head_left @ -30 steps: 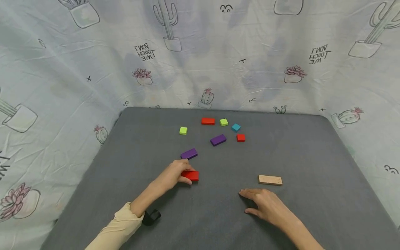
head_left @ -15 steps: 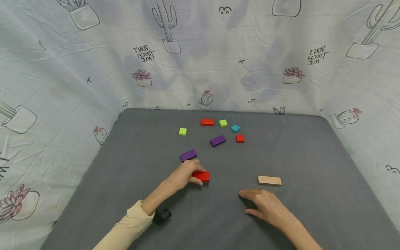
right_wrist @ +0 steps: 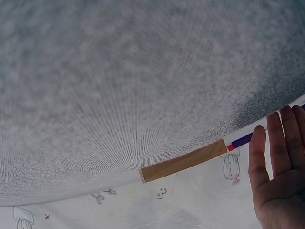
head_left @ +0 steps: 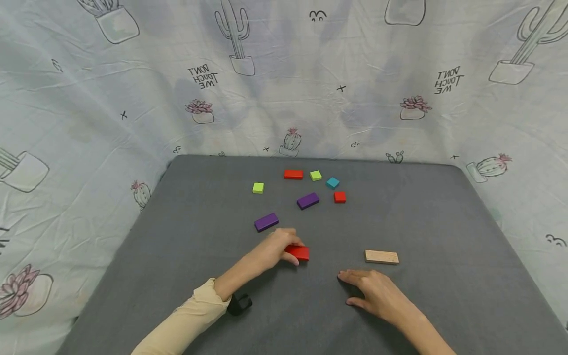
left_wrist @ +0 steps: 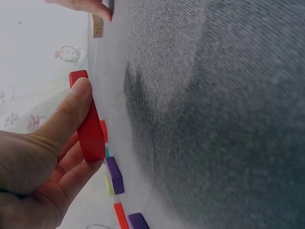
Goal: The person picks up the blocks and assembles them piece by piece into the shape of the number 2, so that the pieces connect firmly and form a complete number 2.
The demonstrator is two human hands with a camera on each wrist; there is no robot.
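Between thumb and fingers, my left hand [head_left: 275, 250] holds a red rectangular block [head_left: 300, 253] near the middle of the table. The left wrist view shows this red block [left_wrist: 90, 126] pinched, with the thumb on its near face and a gap between it and the grey cloth. My right hand [head_left: 373, 291] rests on the table to the right, fingers extended, holding nothing. Just beyond it lies a plain wooden block [head_left: 381, 257], apart from the fingers. Straight fingers of the right hand [right_wrist: 281, 176] also show in the right wrist view, beside the wooden block [right_wrist: 186, 161].
Two purple blocks [head_left: 266, 222] lie beyond the left hand. Farther back are a red block [head_left: 293, 174], two lime green blocks [head_left: 258, 188], a blue block [head_left: 333, 183] and a small red block [head_left: 339, 197]. A cactus-print cloth [head_left: 266, 98] hangs behind the grey table [head_left: 443, 222].
My left hand has moved to the right with the red block in its grip, away from the nearer purple block. The right hand has stayed in place.
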